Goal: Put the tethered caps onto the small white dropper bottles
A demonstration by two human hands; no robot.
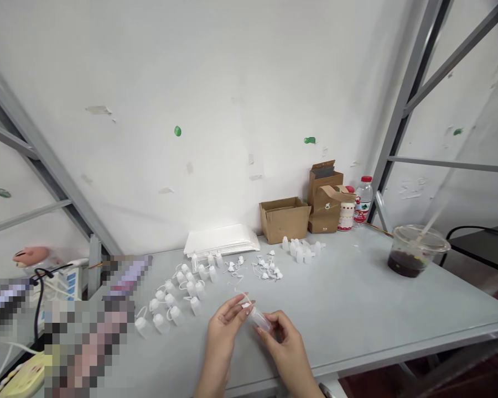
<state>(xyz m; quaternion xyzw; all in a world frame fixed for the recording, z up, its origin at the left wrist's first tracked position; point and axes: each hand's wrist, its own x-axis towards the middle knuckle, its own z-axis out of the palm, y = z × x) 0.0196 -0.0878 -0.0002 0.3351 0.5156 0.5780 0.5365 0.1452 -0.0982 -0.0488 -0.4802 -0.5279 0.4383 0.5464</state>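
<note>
Above the table's front part, my right hand (283, 338) grips the body of a small translucent plastic bottle (259, 319), which is tilted. My left hand (229, 320) pinches a white cap (246, 304) with a thin strap at the bottle's mouth; whether the cap is seated I cannot tell. Left of my hands stand several capped small bottles (170, 300) in loose rows, many with looped straps. Loose white caps with straps (267, 272) lie beyond my hands. Farther back, several small bottles without visible straps (302, 251) sit in a cluster.
A stack of white sheets (222, 239) lies against the wall. At the back right are an open cardboard box (285, 221), a brown paper bag (325, 204) and a red-capped water bottle (362, 202). A plastic bowl of dark liquid (410, 260) stands right. Power strips (68, 284) sit left.
</note>
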